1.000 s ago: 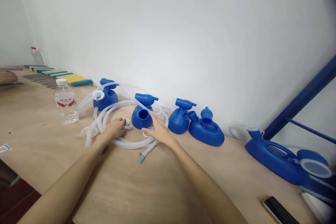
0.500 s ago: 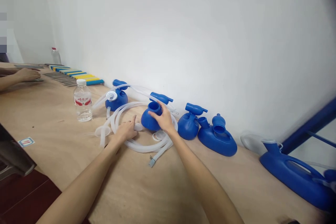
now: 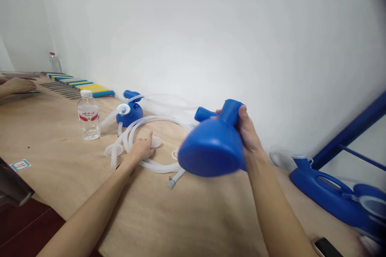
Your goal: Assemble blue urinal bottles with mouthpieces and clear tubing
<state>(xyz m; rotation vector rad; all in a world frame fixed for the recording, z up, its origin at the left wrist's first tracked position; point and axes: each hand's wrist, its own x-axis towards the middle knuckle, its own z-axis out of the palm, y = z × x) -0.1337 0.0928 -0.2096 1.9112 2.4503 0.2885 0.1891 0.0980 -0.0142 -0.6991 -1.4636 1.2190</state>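
A blue plastic urinal bottle [image 3: 211, 148] is raised off the table toward me, its round body slightly blurred. My right hand [image 3: 250, 134] is closed around its neck from the right side. My left hand [image 3: 142, 148] rests at the coil of translucent hose [image 3: 164, 167], its index finger stretched out beside a translucent round cap [image 3: 156, 141]. I see nothing gripped in it. The hose's clamped end [image 3: 171, 183] points toward me. Behind the raised bottle a blue spout [image 3: 202, 113] shows; most of the other blue pieces there are hidden.
A water bottle [image 3: 88, 116] stands left of another blue urinal bottle [image 3: 129, 116] with hose attached. Knives with coloured handles [image 3: 90, 87] line the wall near another person's hand [image 3: 19, 85]. A long blue urinal bottle [image 3: 325, 192] and a phone [image 3: 327, 247] lie at the right.
My right hand has lifted the blue urinal bottle off the table and brought it right and closer to me. My left hand stays by the hose coil. The view has shifted slightly right.
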